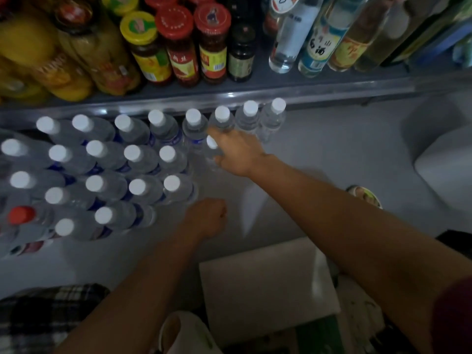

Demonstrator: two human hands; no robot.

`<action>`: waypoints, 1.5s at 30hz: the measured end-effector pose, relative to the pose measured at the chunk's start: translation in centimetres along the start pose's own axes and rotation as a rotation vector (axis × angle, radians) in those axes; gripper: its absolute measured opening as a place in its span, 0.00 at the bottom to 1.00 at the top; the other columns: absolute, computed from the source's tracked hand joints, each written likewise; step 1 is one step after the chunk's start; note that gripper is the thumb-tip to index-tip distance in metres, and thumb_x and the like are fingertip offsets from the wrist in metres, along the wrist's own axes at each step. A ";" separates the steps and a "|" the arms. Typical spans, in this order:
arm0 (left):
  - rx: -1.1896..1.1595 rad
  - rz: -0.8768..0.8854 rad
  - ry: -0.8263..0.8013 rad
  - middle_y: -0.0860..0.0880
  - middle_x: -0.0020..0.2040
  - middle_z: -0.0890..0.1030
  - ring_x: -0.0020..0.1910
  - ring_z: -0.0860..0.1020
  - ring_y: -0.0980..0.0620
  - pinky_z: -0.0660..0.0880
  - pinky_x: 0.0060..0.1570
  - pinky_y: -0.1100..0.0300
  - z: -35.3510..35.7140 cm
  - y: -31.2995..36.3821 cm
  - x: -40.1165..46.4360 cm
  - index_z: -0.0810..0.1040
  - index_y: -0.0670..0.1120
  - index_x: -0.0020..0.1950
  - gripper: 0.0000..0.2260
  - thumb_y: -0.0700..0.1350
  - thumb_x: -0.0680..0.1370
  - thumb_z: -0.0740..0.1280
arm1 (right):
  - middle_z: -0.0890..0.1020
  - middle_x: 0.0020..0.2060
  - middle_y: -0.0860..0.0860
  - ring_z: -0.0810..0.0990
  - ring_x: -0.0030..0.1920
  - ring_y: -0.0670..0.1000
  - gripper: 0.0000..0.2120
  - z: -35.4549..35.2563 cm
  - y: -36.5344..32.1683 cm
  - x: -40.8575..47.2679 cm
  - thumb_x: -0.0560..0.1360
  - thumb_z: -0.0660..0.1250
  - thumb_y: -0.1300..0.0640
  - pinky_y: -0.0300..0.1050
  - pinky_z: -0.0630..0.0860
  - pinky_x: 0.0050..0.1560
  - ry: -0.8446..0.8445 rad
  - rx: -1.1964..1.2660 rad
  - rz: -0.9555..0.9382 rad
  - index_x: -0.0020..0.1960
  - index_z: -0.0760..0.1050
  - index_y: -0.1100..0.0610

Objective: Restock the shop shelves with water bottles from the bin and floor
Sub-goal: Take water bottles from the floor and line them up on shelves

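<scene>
**Filling the gap in the second row**

Your right hand (236, 152) grips a water bottle (212, 146) just below its white cap, fingers curled round it, setting it upright on the lower shelf (319, 149) beside the standing bottles (132, 159) — keeping rows tight. Your left hand (207, 217) hovers in front, fingers curled, holding nothing — free for the next.

Right hand (236, 152) grips a water bottle (211, 146) on the shelf (319, 149).

Red-lidded sauce jars (194, 44), dark bottle (241, 54), liquor bottles (316, 39) on upper shelf.
</scene>
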State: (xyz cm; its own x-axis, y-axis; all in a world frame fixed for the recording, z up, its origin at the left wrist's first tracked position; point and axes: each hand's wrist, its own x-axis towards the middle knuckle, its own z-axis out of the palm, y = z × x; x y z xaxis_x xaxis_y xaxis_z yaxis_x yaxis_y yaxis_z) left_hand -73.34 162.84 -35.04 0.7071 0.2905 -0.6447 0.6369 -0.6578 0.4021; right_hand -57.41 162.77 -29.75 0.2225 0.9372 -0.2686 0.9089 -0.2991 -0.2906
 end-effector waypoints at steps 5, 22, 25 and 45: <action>-0.027 -0.006 0.002 0.42 0.61 0.78 0.60 0.76 0.42 0.73 0.58 0.51 0.0 0.2 0.0 0.77 0.44 0.59 0.11 0.45 0.78 0.62 | 0.77 0.58 0.59 0.78 0.57 0.62 0.25 0.6 -0.1 0.7 0.76 0.65 0.52 0.54 0.76 0.51 -0.015 0.000 0.021 0.70 0.62 0.56; 0.017 0.134 0.249 0.45 0.49 0.81 0.50 0.79 0.44 0.76 0.49 0.50 -11.2 3.3 -5.7 0.78 0.45 0.46 0.07 0.44 0.77 0.60 | 0.79 0.51 0.57 0.76 0.53 0.59 0.11 -10.3 -1.8 -5.5 0.71 0.67 0.55 0.48 0.72 0.44 0.110 0.145 0.087 0.52 0.72 0.56; 0.086 0.177 0.341 0.44 0.47 0.80 0.49 0.78 0.42 0.75 0.44 0.51 -16.0 4.6 -7.5 0.72 0.48 0.40 0.07 0.45 0.78 0.60 | 0.79 0.45 0.56 0.77 0.48 0.59 0.09 -14.9 -2.4 -6.6 0.70 0.69 0.54 0.48 0.71 0.39 0.174 0.160 0.121 0.47 0.73 0.56; 0.192 0.292 0.927 0.49 0.46 0.81 0.49 0.78 0.45 0.76 0.50 0.48 -41.5 13.8 -15.7 0.79 0.53 0.45 0.05 0.49 0.77 0.63 | 0.68 0.25 0.51 0.68 0.28 0.52 0.19 -42.7 -4.3 -3.9 0.67 0.67 0.44 0.43 0.60 0.28 0.953 0.016 0.068 0.31 0.65 0.57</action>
State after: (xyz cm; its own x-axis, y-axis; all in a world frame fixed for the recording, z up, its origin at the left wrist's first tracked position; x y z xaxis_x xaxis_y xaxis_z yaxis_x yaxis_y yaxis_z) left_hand -62.96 178.03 7.61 0.8414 0.4739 0.2597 0.3964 -0.8679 0.2995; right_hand -47.14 168.07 11.82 0.4743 0.6680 0.5734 0.8803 -0.3539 -0.3159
